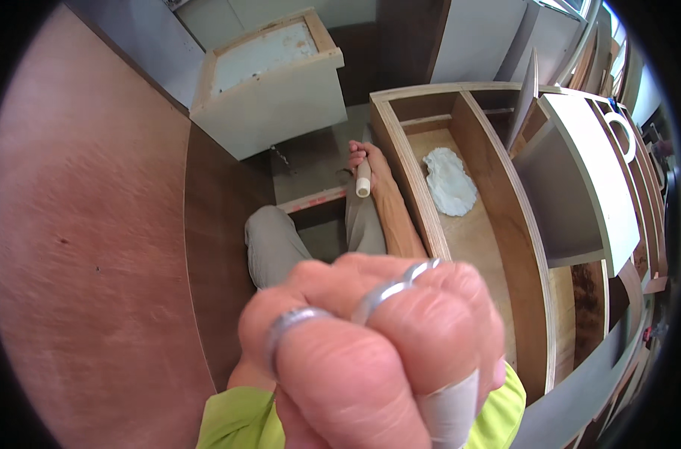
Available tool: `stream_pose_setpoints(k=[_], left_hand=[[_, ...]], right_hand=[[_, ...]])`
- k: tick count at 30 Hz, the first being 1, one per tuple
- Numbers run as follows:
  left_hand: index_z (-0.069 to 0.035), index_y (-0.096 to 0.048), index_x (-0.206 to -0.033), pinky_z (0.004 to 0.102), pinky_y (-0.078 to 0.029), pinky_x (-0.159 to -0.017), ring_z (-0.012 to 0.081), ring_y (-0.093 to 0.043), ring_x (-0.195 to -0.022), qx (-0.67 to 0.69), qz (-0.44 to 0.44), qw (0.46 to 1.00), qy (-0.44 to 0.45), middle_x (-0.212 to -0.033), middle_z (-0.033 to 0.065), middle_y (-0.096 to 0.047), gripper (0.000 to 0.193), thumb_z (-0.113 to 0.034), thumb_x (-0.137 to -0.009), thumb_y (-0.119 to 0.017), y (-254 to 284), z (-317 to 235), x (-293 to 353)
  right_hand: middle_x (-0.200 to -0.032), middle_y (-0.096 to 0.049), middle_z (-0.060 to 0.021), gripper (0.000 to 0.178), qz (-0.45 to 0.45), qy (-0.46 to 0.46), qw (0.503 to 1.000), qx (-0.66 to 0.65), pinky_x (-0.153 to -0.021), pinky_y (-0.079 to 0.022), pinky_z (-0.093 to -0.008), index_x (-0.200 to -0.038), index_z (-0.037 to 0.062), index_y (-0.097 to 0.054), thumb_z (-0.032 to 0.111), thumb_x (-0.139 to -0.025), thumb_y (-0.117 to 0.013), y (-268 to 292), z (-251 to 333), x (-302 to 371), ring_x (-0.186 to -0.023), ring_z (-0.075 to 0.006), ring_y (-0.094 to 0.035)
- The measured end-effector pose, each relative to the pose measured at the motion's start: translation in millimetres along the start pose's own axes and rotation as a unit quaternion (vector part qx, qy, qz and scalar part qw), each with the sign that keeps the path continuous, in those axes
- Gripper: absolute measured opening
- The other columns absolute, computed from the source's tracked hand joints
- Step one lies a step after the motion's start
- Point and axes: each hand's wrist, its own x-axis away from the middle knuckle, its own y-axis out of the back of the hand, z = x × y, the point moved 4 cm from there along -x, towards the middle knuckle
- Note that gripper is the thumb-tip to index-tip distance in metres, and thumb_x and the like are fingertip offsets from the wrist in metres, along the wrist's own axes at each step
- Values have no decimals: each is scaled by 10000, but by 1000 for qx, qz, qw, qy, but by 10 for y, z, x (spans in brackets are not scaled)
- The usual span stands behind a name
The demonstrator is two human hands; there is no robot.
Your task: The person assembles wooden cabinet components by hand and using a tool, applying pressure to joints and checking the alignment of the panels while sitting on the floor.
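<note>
The right hand (375, 161) grips a tan handle (363, 185) beside the wooden cabinet frame (505, 194); the left hand (378, 329), close up, is fisted, and whether it holds anything I cannot tell

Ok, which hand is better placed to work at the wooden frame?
Right hand, probably: it grips a pale handle close beside the wooden frame; the left hand is curled near the camera.

A panel (93, 224) stands left, a box (280, 112) lies ahead beyond the knees (269, 236), and a cabinet frame (491, 176) sits right, a cloth (451, 182) inside it, with the right hand (367, 159) holding a handle (363, 183) just left of it.
</note>
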Motion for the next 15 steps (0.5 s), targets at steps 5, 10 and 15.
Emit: stream_pose_setpoints(k=[5, 10, 15], left_hand=[[-52, -616, -735, 365, -506, -711, 227, -621, -636, 17, -10, 1000, 8, -684, 83, -638, 228, -221, -886, -641, 39, 11, 52], [-52, -612, -734, 359, -504, -702, 227, -620, -634, 13, -29, 999, 11, -683, 82, -637, 217, -208, -883, -641, 74, 61, 34], [-53, -607, -733, 354, -503, -693, 227, -618, -632, 0, -51, 999, 14, -681, 81, -636, 207, -194, -881, -641, 27, 122, 145]], right_hand=[[-665, -477, -2, 86, -6, 16, 999, 29, -420, -395, -189, -850, 12, -510, 74, -907, -491, 11, -6, 16, -501, -55, -434], [-738, -524, -39, 55, -10, 16, 1000, -13, -424, -402, -197, -919, 14, -498, 64, -905, -481, -33, 34, -12, -527, -61, -453], [-740, -533, -48, 60, 4, 2, 1000, -14, -431, -405, -205, -948, 21, -491, 55, -899, -497, 26, -25, -4, -528, -62, -454]])
